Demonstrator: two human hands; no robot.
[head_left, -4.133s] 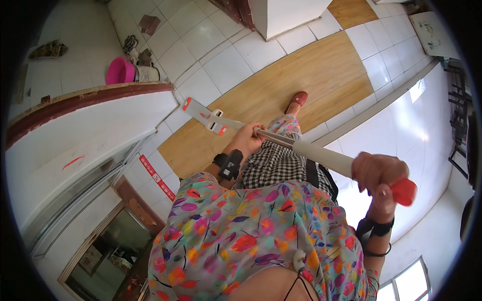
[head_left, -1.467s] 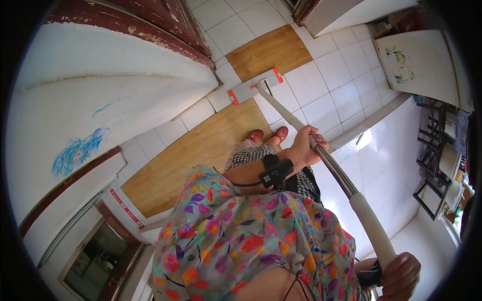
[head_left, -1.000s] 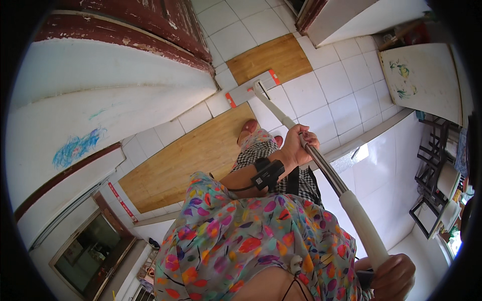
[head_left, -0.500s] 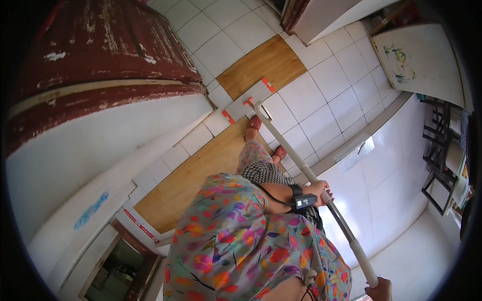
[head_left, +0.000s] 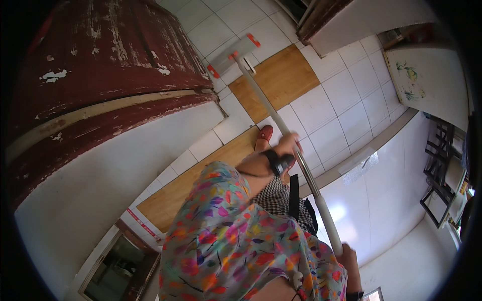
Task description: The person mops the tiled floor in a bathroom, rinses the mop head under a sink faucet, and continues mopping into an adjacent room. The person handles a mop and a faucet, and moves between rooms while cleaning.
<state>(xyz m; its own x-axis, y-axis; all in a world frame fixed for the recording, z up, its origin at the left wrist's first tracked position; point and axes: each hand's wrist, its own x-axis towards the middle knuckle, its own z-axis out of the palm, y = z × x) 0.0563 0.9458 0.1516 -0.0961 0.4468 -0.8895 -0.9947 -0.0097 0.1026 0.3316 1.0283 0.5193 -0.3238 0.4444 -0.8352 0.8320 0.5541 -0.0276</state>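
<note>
A flat mop with a long grey-white and metal handle [head_left: 310,178] slants across the view. Its flat grey head [head_left: 244,47], with orange-red ends, rests on the white floor tiles just beyond a wood-look panel. My left hand [head_left: 287,144], a little blurred, is closed round the handle's middle; a black band with a small device sits on that wrist. Lower right, my right hand [head_left: 348,258] grips the handle's upper end, its fingers partly hidden.
A peeling dark red door [head_left: 110,45] and white wall stand at left. Wood-look panels [head_left: 281,83] lie on the tiled floor [head_left: 321,103]. A pale cabinet [head_left: 427,75] and dark folding frames [head_left: 437,200] are at right. My red shoe [head_left: 264,133] shows below the mop.
The mop head has moved forward past the wood-look panel to the tiles by the red door. Both hands have moved forward with the handle, keeping hold of it.
</note>
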